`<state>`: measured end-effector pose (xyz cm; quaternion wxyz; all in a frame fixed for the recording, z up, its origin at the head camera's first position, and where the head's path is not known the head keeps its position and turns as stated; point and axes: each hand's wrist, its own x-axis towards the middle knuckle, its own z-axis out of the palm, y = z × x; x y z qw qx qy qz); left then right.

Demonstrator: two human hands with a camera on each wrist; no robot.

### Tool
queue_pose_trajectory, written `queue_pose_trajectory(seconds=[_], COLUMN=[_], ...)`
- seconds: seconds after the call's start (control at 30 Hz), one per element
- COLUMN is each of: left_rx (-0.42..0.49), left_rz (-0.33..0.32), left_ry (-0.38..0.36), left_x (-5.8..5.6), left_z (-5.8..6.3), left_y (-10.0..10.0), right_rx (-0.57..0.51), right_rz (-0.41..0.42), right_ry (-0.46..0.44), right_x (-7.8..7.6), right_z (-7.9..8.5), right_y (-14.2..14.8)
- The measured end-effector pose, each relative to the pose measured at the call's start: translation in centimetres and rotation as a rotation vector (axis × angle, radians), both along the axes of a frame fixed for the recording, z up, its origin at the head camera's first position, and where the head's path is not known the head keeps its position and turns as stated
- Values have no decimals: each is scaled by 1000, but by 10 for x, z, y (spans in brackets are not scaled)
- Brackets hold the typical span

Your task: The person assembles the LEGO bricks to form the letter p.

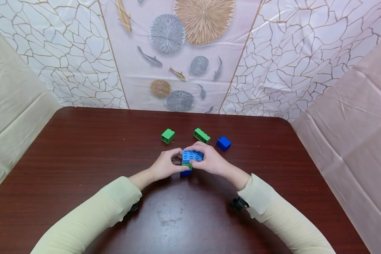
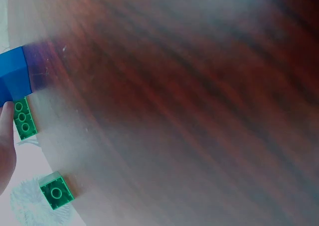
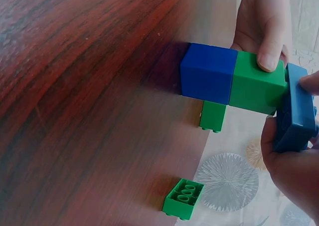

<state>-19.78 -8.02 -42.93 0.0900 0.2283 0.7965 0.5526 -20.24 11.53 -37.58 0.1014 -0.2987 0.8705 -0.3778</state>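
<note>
A light blue toy building brick (image 1: 193,155) with studs on top is pinched by my right hand (image 1: 213,160), thumb on the near side and fingers on the far side. It lies slightly tilted against the top of a green brick (image 3: 256,84); whether the two are joined, I cannot tell. Under the green brick is a dark blue brick (image 3: 207,74), which seems to stand on the table. My left hand (image 1: 165,165) grips the green brick, its thumb pressed on the near face. In the left wrist view only a fingertip edge (image 2: 7,131) shows.
Behind the hands on the dark red-brown table (image 1: 82,169) lie a square green brick (image 1: 168,136), a longer green brick (image 1: 201,135) with its hollow underside showing, and a dark blue brick (image 1: 223,144). Patterned cloth (image 1: 203,70) hangs past the table's far edge.
</note>
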Motion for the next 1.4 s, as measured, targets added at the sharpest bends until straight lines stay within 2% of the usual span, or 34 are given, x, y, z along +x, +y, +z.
queue_pose_trajectory(seconds=[0.67,0.97,1.2,1.4], left_rx=[-2,-20,-28,-13], left_rz=[-19,4,-4,-3], left_ry=[41,42,32,36], left_x=[0,1,0,1], left_z=[-1,-1,0,0], left_y=[-1,1,3,0], right_rx=[14,22,13,45], right_rz=[58,67,56,95], right_ry=[115,129,107,159], right_x=[5,4,2,1], right_z=[0,-3,0,3], right_y=[1,2,5,6])
